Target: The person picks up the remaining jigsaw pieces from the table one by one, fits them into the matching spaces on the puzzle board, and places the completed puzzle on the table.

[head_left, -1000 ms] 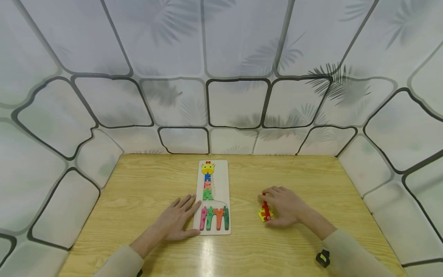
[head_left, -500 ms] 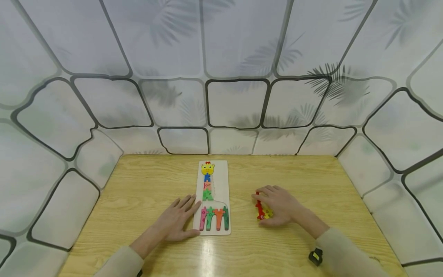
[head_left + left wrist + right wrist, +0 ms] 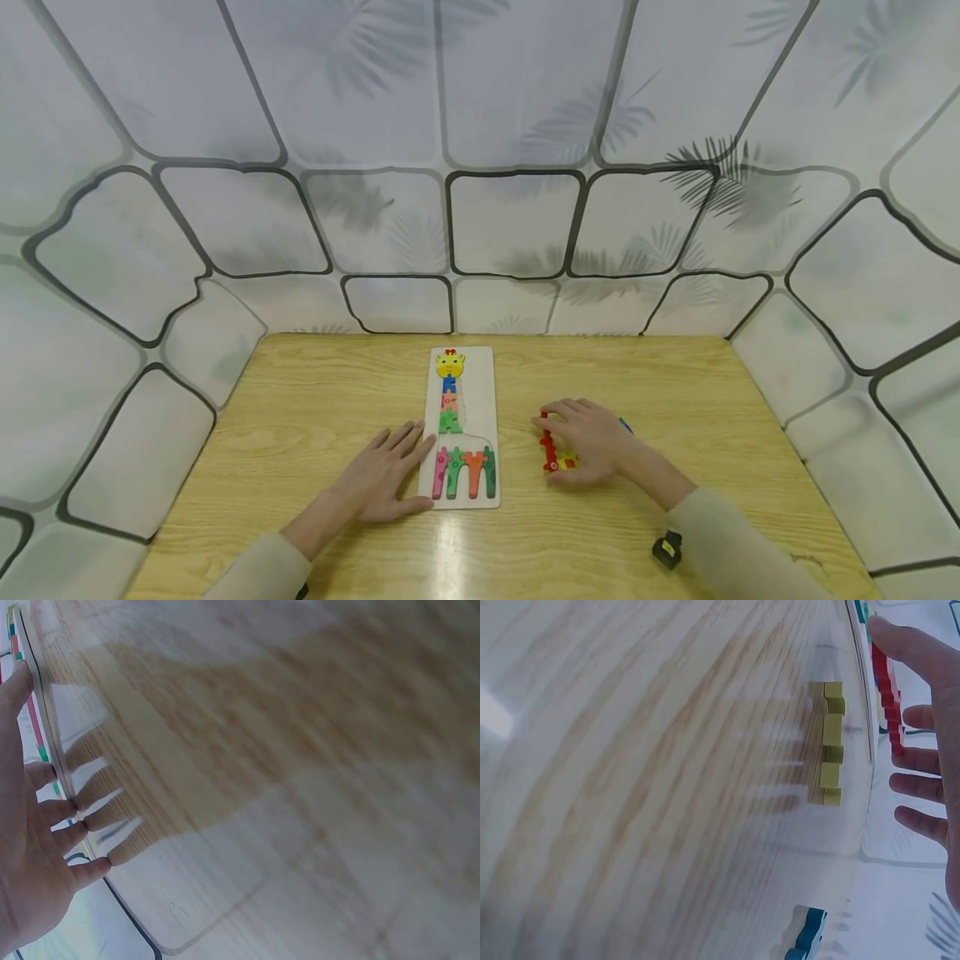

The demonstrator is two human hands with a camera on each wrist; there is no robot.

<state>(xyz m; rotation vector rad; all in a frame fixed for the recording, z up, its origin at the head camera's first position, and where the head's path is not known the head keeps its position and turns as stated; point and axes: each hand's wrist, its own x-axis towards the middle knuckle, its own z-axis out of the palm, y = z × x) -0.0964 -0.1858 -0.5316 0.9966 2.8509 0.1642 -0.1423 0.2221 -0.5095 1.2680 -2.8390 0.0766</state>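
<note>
My left hand (image 3: 382,479) rests at the left edge of a white puzzle board (image 3: 478,392), fingers straight and thumb by its lower corner. On the board lie a yellow giraffe head (image 3: 450,365), blue, orange and green neck pieces, and several leg pieces (image 3: 474,471) in pink, green and orange. To the right of the board my right hand (image 3: 592,442) holds a red puzzle piece (image 3: 886,697) between thumb and fingertips, raised off the table in the right wrist view. Below that hand a yellow puzzle piece (image 3: 832,742) lies on the table, partly hidden in the head view.
A blue puzzle piece (image 3: 626,426) lies behind my right hand, mostly hidden there; the right wrist view shows the blue piece (image 3: 808,935) at the bottom. The wooden table (image 3: 322,375) is enclosed by patterned white curtains (image 3: 510,225) at the back and sides.
My right hand has moved left toward the board with the red puzzle piece. The yellow piece now lies more under the hand, and the blue piece has come into sight. My left hand stays put.
</note>
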